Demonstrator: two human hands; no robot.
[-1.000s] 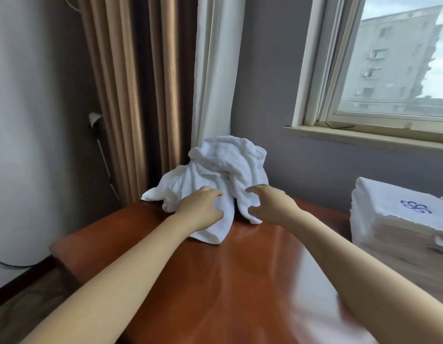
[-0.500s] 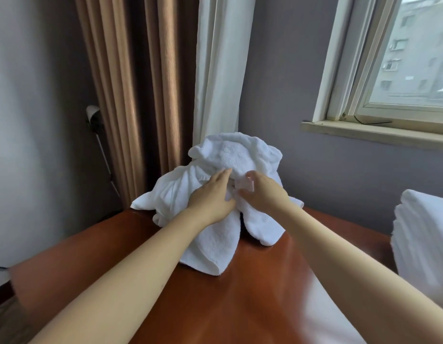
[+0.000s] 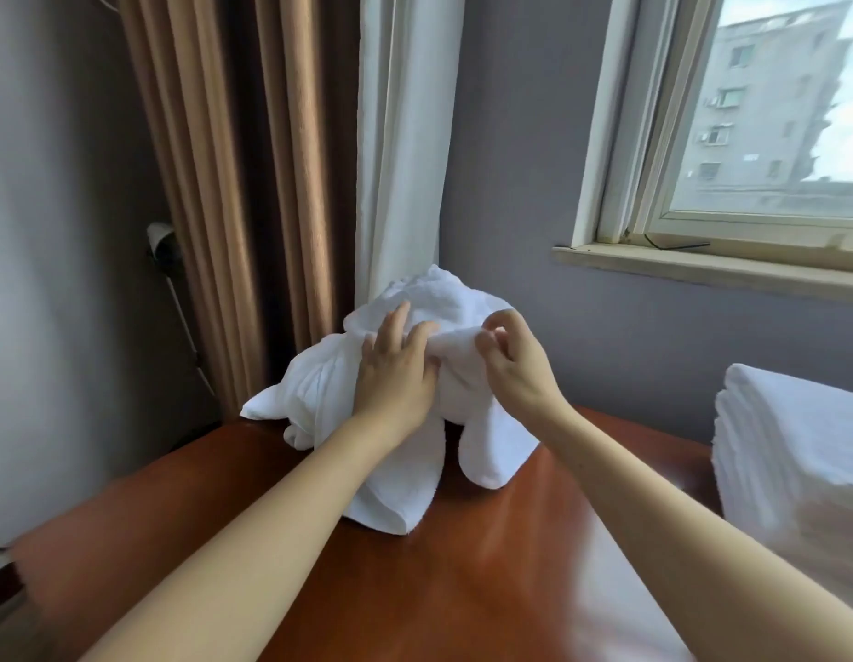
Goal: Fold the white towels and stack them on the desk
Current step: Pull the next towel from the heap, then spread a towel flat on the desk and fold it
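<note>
Both your hands have moved up onto the crumpled white towels (image 3: pixel 319 389) on the desk (image 3: pixel 462 566), mid-frame: your left hand (image 3: pixel 395 375) presses them flat-fingered, your right hand (image 3: pixel 515 370) now pinches a fold, so you look ready to pull one out for folding.

Tan pleated curtain (image 3: pixel 223 183) hangs upper left. White sheer curtain (image 3: pixel 405 136) just beside it, top centre. Grey wall (image 3: pixel 510 160) behind. Window frame (image 3: pixel 625 136) upper right, cream sill (image 3: pixel 701 272) below. Grey apartment block (image 3: pixel 759 97) outside. Small pale fixture (image 3: pixel 159 241) with cord at left, possibly a plug.
</note>
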